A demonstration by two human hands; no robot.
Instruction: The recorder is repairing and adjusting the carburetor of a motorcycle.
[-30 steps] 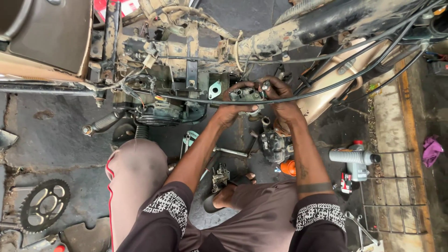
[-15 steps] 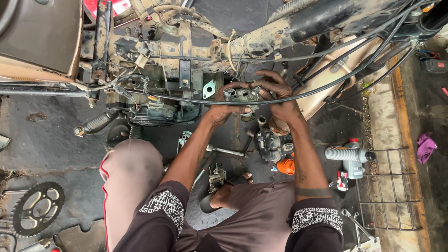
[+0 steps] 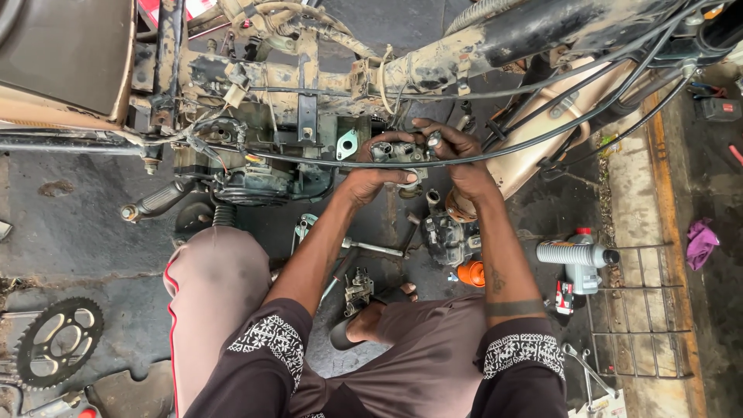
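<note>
Under a stripped, muddy motorcycle frame (image 3: pixel 464 58), left hand (image 3: pixel 371 174) and right hand (image 3: pixel 460 159) closed around what looks like a small metal engine part (image 3: pixel 398 152), just below a black cable (image 3: pixel 542 139), above a sprocket (image 3: pixel 58 340) on the floor.

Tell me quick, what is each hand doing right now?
Left hand: closed on the small grey metal engine part under the muddy motorcycle frame.
Right hand: fingers curled on the same part.
</note>
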